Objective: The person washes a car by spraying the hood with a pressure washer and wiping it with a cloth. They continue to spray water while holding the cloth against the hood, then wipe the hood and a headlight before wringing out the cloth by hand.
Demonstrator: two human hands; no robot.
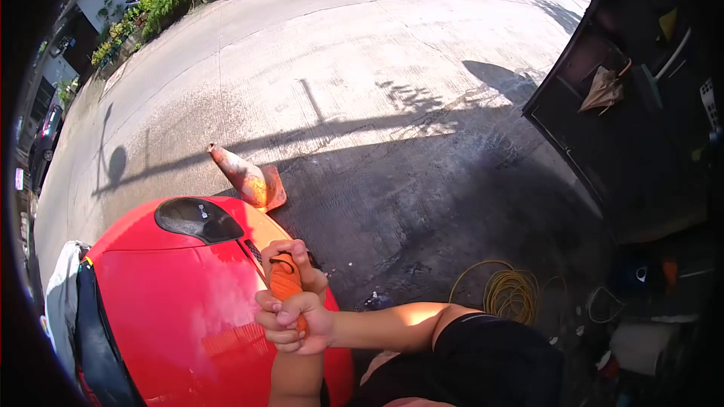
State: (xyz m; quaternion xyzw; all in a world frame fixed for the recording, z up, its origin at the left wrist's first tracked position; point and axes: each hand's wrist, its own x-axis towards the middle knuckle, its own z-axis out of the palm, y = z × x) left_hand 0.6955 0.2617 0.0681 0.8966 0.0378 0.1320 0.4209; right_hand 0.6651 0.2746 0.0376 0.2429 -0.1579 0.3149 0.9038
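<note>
An orange cloth [285, 277], bunched into a thick twist, is gripped in both my hands above the side of a red car [162, 286]. My left hand [308, 265] is closed round its upper part, at the far end. Lower down, my right hand [302, 322] wraps its fingers round the cloth, and a short orange end shows below them. My right forearm crosses in from the right, out of a black sleeve [490, 358]. The left forearm rises from the bottom edge, partly hidden behind my right hand.
A worn orange-and-white traffic cone [245, 177] lies tipped by the car's end. A coiled yellow hose [511, 294] rests on dark, wet-looking concrete to the right. A dark gate panel [596, 136] with an umbrella [605, 90] hung on it stands at right. Sunlit roadway [362, 68] lies beyond.
</note>
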